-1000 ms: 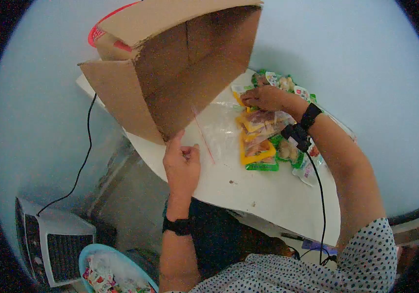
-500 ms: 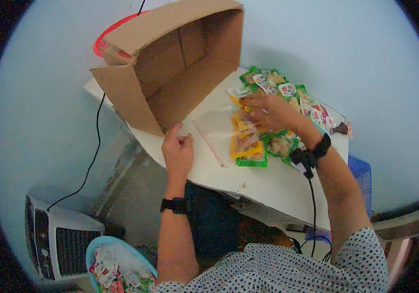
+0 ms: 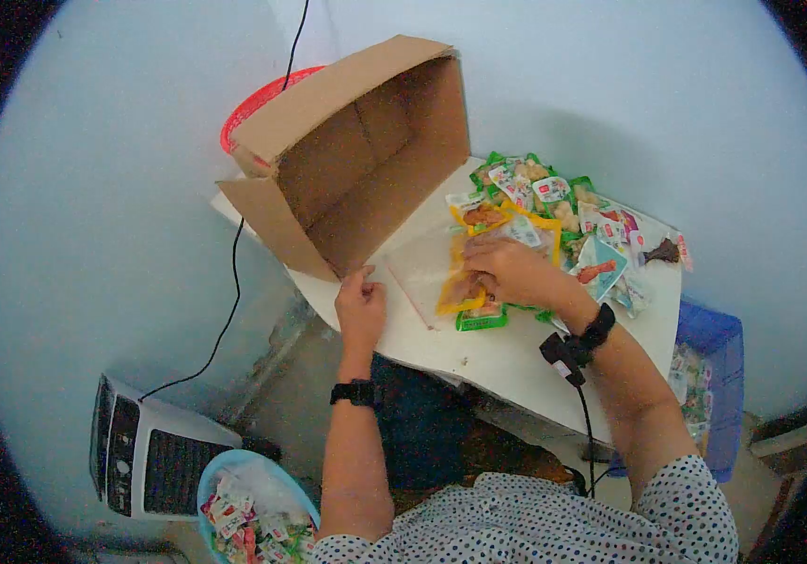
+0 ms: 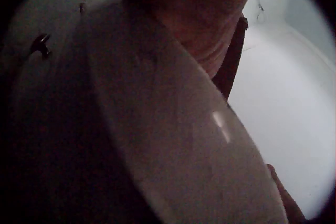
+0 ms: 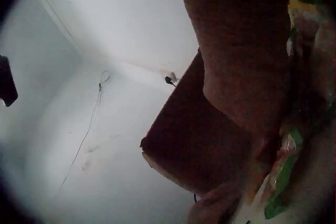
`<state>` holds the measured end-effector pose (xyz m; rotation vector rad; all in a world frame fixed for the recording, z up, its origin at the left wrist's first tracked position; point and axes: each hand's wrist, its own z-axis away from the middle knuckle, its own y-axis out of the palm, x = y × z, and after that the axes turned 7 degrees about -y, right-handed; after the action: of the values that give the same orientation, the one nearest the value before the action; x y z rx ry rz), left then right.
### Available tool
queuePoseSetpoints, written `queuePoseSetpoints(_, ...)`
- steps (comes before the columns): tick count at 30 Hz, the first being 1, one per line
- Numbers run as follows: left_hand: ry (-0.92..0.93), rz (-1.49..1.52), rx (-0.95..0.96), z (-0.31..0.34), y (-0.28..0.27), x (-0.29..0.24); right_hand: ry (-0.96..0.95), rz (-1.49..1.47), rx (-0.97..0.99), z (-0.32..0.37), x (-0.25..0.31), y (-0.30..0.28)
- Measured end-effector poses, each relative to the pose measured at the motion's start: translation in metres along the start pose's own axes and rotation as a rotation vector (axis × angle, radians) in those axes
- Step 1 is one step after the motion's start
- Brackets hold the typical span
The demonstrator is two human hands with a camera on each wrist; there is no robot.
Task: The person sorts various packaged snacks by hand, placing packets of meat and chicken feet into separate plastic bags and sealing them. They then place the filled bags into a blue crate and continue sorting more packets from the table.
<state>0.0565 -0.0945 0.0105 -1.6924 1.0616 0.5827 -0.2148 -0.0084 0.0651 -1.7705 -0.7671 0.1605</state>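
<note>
In the head view my right hand (image 3: pixel 516 273) bends over the packets on the white table, its fingers curled down to pinch a yellow-edged food packet (image 3: pixel 461 293), partly covered by the hand. Another yellow-edged packet (image 3: pixel 484 216) lies just beyond, and a green packet (image 3: pixel 482 318) peeks out below. My left hand (image 3: pixel 361 308) rests at the table's front edge with loosely curled fingers, its fingertips right at the lower corner of the cardboard box (image 3: pixel 366 141). That box lies on its side, mouth facing me, its inside bare. A clear plastic bag (image 3: pixel 419 273) lies flat between the hands.
Green-edged and white packets (image 3: pixel 554 193) are heaped along the wall. A red basket (image 3: pixel 258 105) stands behind the box. On the floor are a blue tub (image 3: pixel 211 470) of packets, a grey appliance (image 3: pixel 173 461) and a blue crate (image 3: pixel 728 376). A black cable (image 3: pixel 229 301) hangs at left.
My right hand has moved from the far yellow-edged packets toward the nearer ones, uncovering packets beyond. My left hand stays by the box corner. The head view has shifted, showing more of the blue crate.
</note>
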Motion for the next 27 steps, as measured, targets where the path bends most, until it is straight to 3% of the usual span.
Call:
queuePoseSetpoints(3,0.035,0.056,0.052,0.001,0.004,0.006,0.032,0.093,-0.073,-0.003,-0.008,0.000)
queuePoseSetpoints(6,-0.009,0.223,0.140,0.017,-0.006,0.001,0.137,-0.079,-0.343,-0.008,0.019,-0.024)
queuePoseSetpoints(9,-0.009,0.178,0.148,0.050,-0.026,-0.045,0.035,-0.258,-0.631,-0.014,0.039,-0.033)
queuePoseSetpoints(13,0.216,-0.019,0.015,0.084,-0.048,-0.091,0.015,-0.315,-0.665,-0.014,0.079,-0.056)
queuePoseSetpoints(16,0.345,-0.085,0.029,0.103,-0.069,-0.112,0.023,-0.296,-0.681,-0.010,0.101,-0.067)
queuePoseSetpoints(22,0.211,-0.092,0.188,0.150,-0.093,-0.153,0.178,-0.163,-0.580,-0.006,0.115,-0.071)
queuePoseSetpoints(24,0.216,-0.055,0.193,0.158,-0.092,-0.155,0.155,-0.271,-0.590,-0.013,0.108,-0.060)
queuePoseSetpoints(27,0.145,0.018,0.151,0.160,-0.085,-0.153,0.182,-0.081,-0.505,-0.014,0.118,-0.063)
